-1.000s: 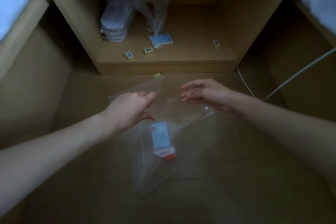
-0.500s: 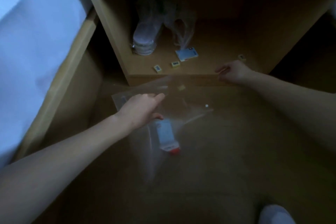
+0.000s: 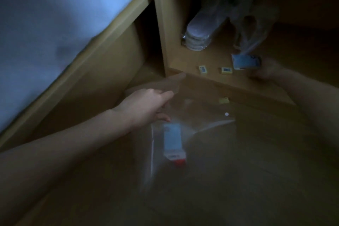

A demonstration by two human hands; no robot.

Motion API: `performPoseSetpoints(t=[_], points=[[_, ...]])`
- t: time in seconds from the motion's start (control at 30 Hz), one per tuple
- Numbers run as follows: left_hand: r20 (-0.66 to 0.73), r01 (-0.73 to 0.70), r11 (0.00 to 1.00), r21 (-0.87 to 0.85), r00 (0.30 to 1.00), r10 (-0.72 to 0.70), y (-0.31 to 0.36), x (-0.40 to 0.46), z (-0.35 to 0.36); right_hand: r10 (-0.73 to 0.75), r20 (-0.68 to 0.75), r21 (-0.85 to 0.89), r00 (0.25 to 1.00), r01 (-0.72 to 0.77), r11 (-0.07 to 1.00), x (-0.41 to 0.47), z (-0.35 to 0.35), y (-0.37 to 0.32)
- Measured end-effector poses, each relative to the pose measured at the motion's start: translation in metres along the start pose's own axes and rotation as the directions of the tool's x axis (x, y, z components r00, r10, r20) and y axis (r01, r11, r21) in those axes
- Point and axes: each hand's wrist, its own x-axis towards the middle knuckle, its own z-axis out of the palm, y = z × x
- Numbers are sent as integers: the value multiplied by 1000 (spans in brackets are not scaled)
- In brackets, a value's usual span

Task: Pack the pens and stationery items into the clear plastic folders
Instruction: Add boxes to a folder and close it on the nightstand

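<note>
Far left: white bedding (image 3: 55, 24) filling the upper corner, sitting above a slanted wooden bed frame (image 3: 95, 57).

Left hand (image 3: 146, 104) reaching forward over the floor, pinching the raised flap of the clear plastic folder (image 3: 192, 134) between thumb and fingers, holding it open. Folder lying flat on the brown floor (image 3: 238, 189), white snap button (image 3: 227, 114) showing on its front. Inside the folder, just below the left hand: a blue packet with a red end (image 3: 173, 143), lying lengthwise.

Centre, above the folder: open wooden shelf (image 3: 211, 79). Resting on it at the back, a stack of round clear-wrapped discs (image 3: 198, 36), with crumpled clear plastic bags (image 3: 251, 29) beside them. Near the shelf's front edge, two small yellow erasers, one (image 3: 203, 69) left of the other (image 3: 227, 70). A third small yellow eraser (image 3: 223, 100) lying below the shelf lip, seen through or on the folder flap; cannot tell which.

Right: blue card packet (image 3: 246, 62) on the shelf, blurred. Right hand (image 3: 267, 71) reaching onto the shelf, touching or just beside that packet. Too blurred and dim to tell whether the fingers are closing on it or lying loose.
</note>
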Motion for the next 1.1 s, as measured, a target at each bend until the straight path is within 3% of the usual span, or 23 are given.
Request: performPoseSetpoints(t=[0.33, 0.7, 0.9, 1.0, 1.1], points=[[37, 56, 998, 27, 998, -57, 6, 16, -1, -125, 31, -80, 992, 127, 989, 39, 1, 15], [36, -8, 997, 77, 999, 5, 21, 21, -7, -124, -157, -44, 980, 118, 992, -35, 4, 28], [1, -47, 996, 78, 999, 47, 27, 14, -8, -97, -314, 112, 944, 138, 984, -117, 8, 21], [-11, -60, 996, 71, 998, 61, 26, 12, -7, -169, -227, 156, 959, 207, 966, -154, 19, 12], [-32, -93, 995, 45, 995, 94, 29, 10, -6, -298, -26, 82, 954, 300, 951, -177, 44, 0]])
